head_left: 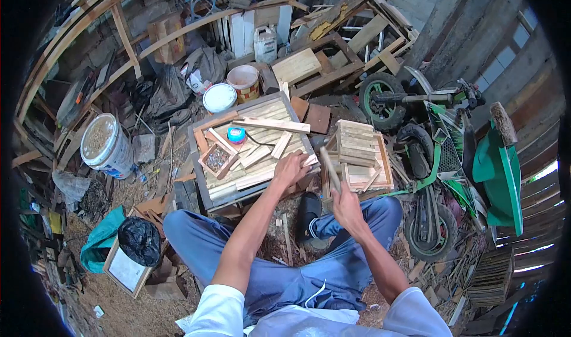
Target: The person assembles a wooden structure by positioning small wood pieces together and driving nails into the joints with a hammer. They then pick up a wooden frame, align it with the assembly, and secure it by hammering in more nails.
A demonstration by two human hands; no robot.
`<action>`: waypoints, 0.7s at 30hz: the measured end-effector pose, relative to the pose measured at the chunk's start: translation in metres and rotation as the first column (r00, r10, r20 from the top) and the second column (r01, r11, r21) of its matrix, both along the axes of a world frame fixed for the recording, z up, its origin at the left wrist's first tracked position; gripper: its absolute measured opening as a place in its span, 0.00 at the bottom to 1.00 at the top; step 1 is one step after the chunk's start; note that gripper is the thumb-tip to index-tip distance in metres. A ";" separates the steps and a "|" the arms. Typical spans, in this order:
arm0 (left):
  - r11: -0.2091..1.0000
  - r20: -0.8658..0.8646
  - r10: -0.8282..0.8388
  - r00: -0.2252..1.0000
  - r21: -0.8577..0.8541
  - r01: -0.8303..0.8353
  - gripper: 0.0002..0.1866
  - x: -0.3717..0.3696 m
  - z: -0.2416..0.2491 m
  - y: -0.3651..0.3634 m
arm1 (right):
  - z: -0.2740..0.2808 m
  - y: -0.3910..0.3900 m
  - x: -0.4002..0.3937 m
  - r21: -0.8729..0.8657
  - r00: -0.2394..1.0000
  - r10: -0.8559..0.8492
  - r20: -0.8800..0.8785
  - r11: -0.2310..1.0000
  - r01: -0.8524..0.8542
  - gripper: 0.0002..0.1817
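My left hand [291, 169] rests at the right edge of the low slatted work table [270, 112], its fingers pressed together near a small pale wood piece [310, 160]. What the fingertips hold is too small to make out. My right hand [347, 209] is wrapped round the handle of a hammer [330, 167], which points up and forward beside the table. On the table lie wood strips [276, 124], a small box of nails [217, 160] and a blue round container [237, 135]. Right of the table stand slatted wooden pieces [355, 143] on a wooden frame [386, 179].
A green small motorbike [437, 149] and a green wheelbarrow-like tray [499, 176] stand at the right. White buckets [219, 98] are behind the table, and another bucket [107, 143] is at the left. Scrap wood is piled at the back.
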State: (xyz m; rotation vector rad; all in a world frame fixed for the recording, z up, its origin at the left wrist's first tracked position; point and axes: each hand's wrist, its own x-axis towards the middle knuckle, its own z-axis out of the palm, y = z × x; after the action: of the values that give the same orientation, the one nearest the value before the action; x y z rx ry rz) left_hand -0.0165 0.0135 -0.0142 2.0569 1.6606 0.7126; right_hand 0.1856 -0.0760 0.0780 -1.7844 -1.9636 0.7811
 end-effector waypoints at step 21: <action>1.000 0.040 -0.020 0.999 -0.017 0.020 0.22 -0.001 0.009 0.004 | -0.022 0.011 0.006 -0.047 0.999 -0.014 0.040 0.999 0.015 0.15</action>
State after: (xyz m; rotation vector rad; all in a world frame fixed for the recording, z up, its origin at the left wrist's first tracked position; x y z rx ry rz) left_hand -0.0174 0.0179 -0.0051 2.0314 1.6167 0.7252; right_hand 0.1916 -0.0647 0.0556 -1.8524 -1.9703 0.7994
